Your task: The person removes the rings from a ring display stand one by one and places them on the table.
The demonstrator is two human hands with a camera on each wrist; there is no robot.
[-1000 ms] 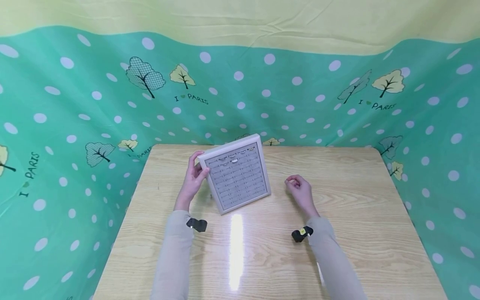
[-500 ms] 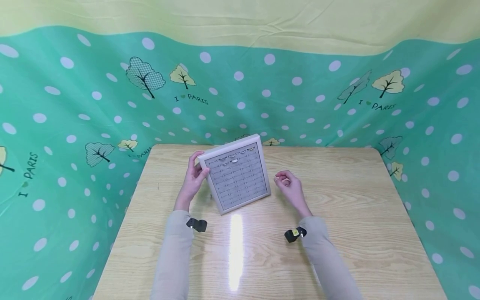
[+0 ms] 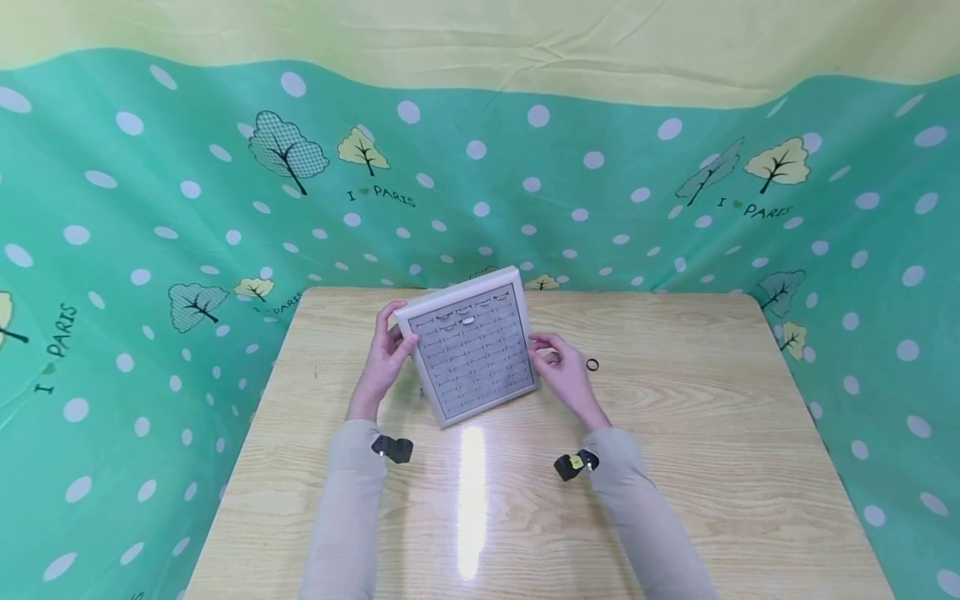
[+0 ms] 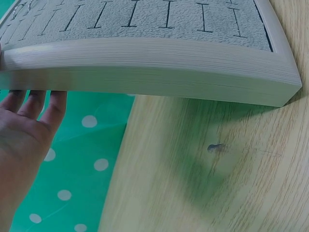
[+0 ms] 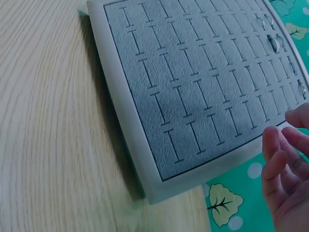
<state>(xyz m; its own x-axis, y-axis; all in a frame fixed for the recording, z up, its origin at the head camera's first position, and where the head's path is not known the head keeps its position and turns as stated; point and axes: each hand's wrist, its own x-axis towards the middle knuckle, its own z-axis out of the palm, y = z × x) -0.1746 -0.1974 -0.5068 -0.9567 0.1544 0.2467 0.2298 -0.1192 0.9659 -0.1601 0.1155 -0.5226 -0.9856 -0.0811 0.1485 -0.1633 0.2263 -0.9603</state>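
Observation:
A square ring display tray [image 3: 477,358] with a pale frame and grey slotted padding is propped at a tilt. Several rings sit in its slots near the top, among them one with a white face [image 3: 468,321]. My left hand [image 3: 385,360] grips the upper left side of the frame, thumb in front and fingers behind. My right hand [image 3: 561,369] is at the tray's right edge, its thumb and fingers bent close together; whether something small is between them I cannot tell. In the right wrist view the fingertips [image 5: 271,135] overlap the frame's edge. A dark ring [image 3: 592,364] lies on the table just right of this hand.
The light wooden table [image 3: 720,467] runs up to a green dotted cloth [image 3: 637,225] at the back and both sides. A bright reflection [image 3: 472,500] lies on the wood in front of the tray. A small dark mark [image 4: 216,148] shows below the tray in the left wrist view.
My right hand has moved left to the tray's right edge, and the dark ring on the table has come into view. My left hand and the tray have stayed in place.

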